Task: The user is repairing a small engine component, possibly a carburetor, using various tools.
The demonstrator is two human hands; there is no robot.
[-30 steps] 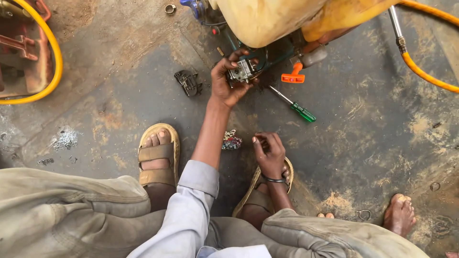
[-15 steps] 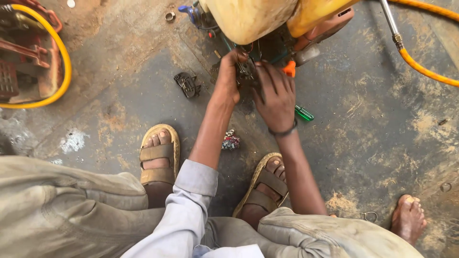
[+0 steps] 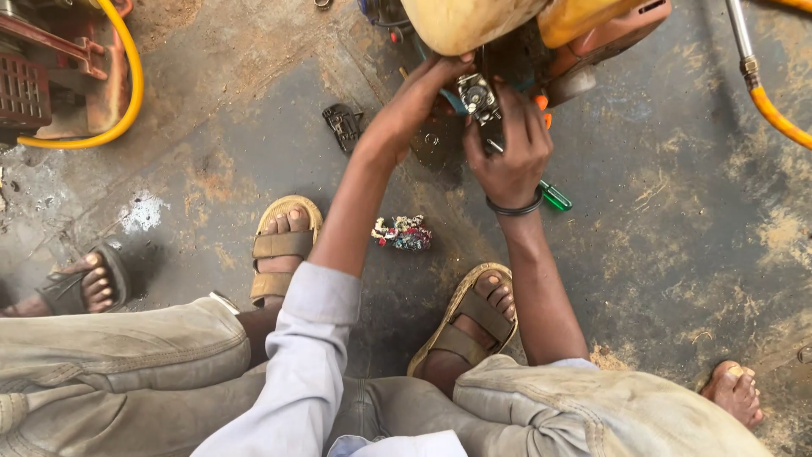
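Since a second ago the right hand (image 3: 507, 152) has come up from the lap to join the left hand (image 3: 406, 106), both sets of fingers now closed around the small metal engine part (image 3: 476, 93) at upper centre, so the work on it becomes two-handed.

The yellow and orange machine (image 3: 541, 25) is cut off by the top edge, so its upper body cannot be seen. The left hand (image 3: 406, 106) reaches under its yellow shell and the fingertips are lost in shadow there; whether they grip anything cannot be told. The right hand (image 3: 507, 148) covers most of the small metal part (image 3: 478, 91) and the shaft of the green-handled screwdriver (image 3: 554, 196). The red frame (image 3: 46, 76) is cropped at the floor's upper left corner. A sandalled foot (image 3: 85, 283) at the left edge and a bare foot (image 3: 736, 391) near the lower right belong to people otherwise out of view.
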